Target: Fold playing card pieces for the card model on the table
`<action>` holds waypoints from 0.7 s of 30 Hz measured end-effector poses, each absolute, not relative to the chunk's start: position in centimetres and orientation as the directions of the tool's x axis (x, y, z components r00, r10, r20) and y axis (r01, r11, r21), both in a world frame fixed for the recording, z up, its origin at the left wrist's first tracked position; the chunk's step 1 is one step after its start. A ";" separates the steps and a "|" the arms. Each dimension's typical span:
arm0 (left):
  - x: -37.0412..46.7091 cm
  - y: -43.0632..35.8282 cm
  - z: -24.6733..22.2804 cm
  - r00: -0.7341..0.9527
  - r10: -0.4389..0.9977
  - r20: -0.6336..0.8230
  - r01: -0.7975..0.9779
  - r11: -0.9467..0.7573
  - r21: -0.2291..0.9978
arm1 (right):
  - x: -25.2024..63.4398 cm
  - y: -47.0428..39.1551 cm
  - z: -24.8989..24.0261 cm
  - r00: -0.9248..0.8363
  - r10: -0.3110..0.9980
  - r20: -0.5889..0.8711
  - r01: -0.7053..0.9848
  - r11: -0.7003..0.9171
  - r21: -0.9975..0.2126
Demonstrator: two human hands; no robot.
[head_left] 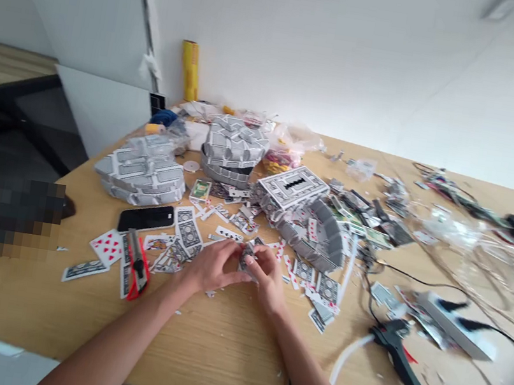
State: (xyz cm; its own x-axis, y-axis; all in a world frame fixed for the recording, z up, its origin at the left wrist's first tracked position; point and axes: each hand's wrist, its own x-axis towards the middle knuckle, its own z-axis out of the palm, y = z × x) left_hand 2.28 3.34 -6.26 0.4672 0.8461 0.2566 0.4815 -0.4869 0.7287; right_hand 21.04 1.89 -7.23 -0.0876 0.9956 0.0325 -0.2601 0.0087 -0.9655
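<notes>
Here, I see both forearms stretched forward | left hand (210, 267) and right hand (268, 278) together pinching a folded card piece (247, 257) | above tabletop (214, 347).

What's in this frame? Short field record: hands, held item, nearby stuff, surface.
left hand: pinching a small folded card piece, grip closed on it
right hand: on the same piece from the other side, grip closed
piece detail: patterned card back, too blurred to tell more
left of hands: red utility knife, black phone, loose playing cards
behind hands: grey card-built structures, one with a slot on top
right of hands: black glue gun, white power strip, cables
surface: wooden table, strewn with card scraps
</notes>
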 end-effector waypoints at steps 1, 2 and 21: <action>2.2 3.3 -6.2 0.475 0.841 0.260 0.480 -0.495 0.724 | 21.1 1.9 -7.4 -0.075 0.997 0.023 -0.265 0.002 -0.964; 2.2 3.4 -6.2 0.472 0.841 0.266 0.483 -0.499 0.720 | 21.2 2.0 -7.7 -0.060 0.998 0.012 -0.262 -0.004 -0.965; 2.3 3.7 -7.4 0.417 0.781 0.465 0.443 -0.621 0.647 | 21.1 2.1 -8.5 -0.077 0.997 0.001 -0.009 0.001 -1.000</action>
